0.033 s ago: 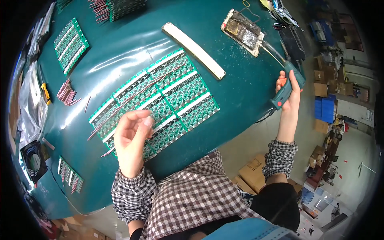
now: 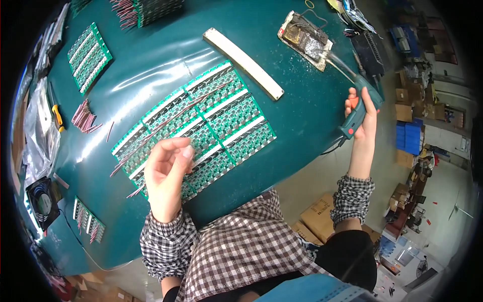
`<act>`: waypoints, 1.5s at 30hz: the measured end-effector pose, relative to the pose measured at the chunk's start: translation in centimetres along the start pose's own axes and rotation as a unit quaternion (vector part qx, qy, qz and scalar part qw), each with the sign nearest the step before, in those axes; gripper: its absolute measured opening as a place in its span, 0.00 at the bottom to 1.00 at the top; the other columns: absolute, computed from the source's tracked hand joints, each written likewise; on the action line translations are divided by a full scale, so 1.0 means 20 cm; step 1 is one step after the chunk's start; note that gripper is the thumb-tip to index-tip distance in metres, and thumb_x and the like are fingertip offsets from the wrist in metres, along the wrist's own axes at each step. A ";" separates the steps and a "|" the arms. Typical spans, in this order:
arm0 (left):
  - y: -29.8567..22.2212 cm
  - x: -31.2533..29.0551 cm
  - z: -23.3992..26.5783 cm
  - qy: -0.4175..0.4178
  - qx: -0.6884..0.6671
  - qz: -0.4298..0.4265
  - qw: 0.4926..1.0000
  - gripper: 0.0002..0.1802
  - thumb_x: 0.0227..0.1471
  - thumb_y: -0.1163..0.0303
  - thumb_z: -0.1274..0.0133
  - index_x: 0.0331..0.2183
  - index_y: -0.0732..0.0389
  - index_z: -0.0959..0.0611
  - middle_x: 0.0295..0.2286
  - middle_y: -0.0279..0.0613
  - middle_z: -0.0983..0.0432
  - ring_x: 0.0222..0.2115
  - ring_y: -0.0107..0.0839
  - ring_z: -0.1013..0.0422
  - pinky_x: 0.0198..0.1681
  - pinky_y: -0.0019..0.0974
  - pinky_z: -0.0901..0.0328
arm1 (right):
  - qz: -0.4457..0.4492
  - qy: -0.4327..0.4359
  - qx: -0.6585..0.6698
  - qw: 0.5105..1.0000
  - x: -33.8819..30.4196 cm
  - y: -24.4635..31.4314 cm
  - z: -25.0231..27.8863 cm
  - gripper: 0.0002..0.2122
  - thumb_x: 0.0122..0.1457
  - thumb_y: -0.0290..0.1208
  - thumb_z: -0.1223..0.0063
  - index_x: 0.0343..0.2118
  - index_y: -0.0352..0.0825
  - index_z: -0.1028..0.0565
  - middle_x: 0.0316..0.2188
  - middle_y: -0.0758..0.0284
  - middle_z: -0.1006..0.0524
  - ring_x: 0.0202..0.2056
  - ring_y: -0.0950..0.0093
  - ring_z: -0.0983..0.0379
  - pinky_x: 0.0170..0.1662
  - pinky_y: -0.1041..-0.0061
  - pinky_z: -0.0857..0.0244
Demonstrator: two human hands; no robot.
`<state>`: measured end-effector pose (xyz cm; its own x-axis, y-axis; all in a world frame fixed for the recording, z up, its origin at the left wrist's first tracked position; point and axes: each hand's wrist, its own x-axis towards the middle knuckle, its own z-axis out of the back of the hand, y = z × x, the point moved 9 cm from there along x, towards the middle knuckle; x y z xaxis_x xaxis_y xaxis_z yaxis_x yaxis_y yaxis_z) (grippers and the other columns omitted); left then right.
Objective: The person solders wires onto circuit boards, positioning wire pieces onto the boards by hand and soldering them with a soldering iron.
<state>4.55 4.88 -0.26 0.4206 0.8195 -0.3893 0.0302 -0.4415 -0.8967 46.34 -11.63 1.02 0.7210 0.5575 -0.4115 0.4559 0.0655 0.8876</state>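
Note:
In my right hand point(image 2: 363, 113) is a green gun-shaped soldering iron point(image 2: 356, 120) with a red-orange trigger. Its metal shaft reaches the edge of a stained solder tray point(image 2: 320, 62), where a pale haze hangs around the tip. My left hand point(image 2: 167, 173) hovers at the near left part of a panel of green circuit boards point(image 2: 221, 121). Its fingers are curled and the thumb presses toward the index finger; whatever they may pinch is hidden. Thin reddish wires point(image 2: 166, 122) lie slantwise across the boards.
A long cream bar point(image 2: 244, 63) lies behind the panel. Further left are a smaller board panel point(image 2: 90, 58), a bundle of short wires point(image 2: 84, 117), a yellow-handled screwdriver point(image 2: 58, 117) and a black fan point(image 2: 42, 202). A wired board stack point(image 2: 156, 9) stands at the back.
The soldering iron has shifted slightly at the tray, and a haze shows along its shaft. My left hand has moved a touch to the right.

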 end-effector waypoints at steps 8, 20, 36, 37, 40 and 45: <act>-0.03 -0.01 0.02 -0.024 -0.010 -0.010 1.000 0.08 0.51 0.75 0.47 0.36 0.64 0.25 0.27 0.32 0.30 0.23 0.18 0.37 0.26 0.22 0.41 | 0.149 -0.088 -0.127 0.977 -0.05 0.20 0.05 0.11 0.55 0.35 0.44 0.33 0.30 0.24 0.23 0.68 0.24 0.23 0.76 0.25 0.25 0.84 0.31; -0.04 -0.02 0.03 -0.026 -0.003 -0.039 0.999 0.09 0.50 0.76 0.47 0.36 0.64 0.25 0.26 0.31 0.31 0.23 0.17 0.38 0.25 0.22 0.42 | 0.490 -0.016 -0.616 0.616 -0.41 0.21 -0.38 0.16 0.44 0.22 0.38 0.39 0.29 0.26 0.33 0.62 0.26 0.34 0.69 0.27 0.40 0.77 0.35; -0.03 -0.02 0.05 -0.024 -0.022 -0.047 0.998 0.08 0.50 0.76 0.46 0.36 0.64 0.25 0.26 0.31 0.31 0.24 0.16 0.38 0.27 0.21 0.42 | 0.330 -0.030 -0.378 0.865 -0.33 0.20 -0.28 0.13 0.51 0.26 0.42 0.39 0.25 0.26 0.34 0.63 0.24 0.29 0.75 0.25 0.34 0.78 0.31; -0.03 -0.02 0.05 -0.026 -0.020 -0.048 0.998 0.09 0.50 0.76 0.47 0.36 0.64 0.25 0.26 0.31 0.31 0.24 0.16 0.38 0.27 0.21 0.42 | 0.263 -0.059 -0.259 0.927 -0.27 0.18 -0.23 0.13 0.51 0.27 0.42 0.39 0.26 0.26 0.33 0.62 0.23 0.28 0.74 0.24 0.32 0.78 0.30; -0.03 -0.02 0.05 -0.027 -0.018 -0.050 0.998 0.09 0.50 0.76 0.47 0.36 0.64 0.25 0.27 0.32 0.30 0.23 0.17 0.37 0.26 0.21 0.42 | 0.250 -0.058 -0.257 0.932 -0.19 0.17 -0.20 0.14 0.51 0.27 0.42 0.40 0.27 0.26 0.33 0.62 0.23 0.29 0.72 0.24 0.30 0.77 0.29; -0.02 -0.02 0.06 -0.028 -0.013 -0.046 0.998 0.10 0.50 0.76 0.47 0.37 0.65 0.25 0.29 0.33 0.30 0.23 0.17 0.37 0.26 0.21 0.42 | 0.252 -0.064 -0.287 0.922 -0.19 0.17 -0.23 0.13 0.51 0.27 0.42 0.39 0.27 0.25 0.32 0.63 0.23 0.27 0.74 0.24 0.29 0.77 0.29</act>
<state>3.31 5.27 0.04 0.3642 0.8759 -0.3166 0.0912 -0.3718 -0.9238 42.72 -9.75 6.49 0.8388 0.5363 0.0943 -0.2782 0.2731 0.9209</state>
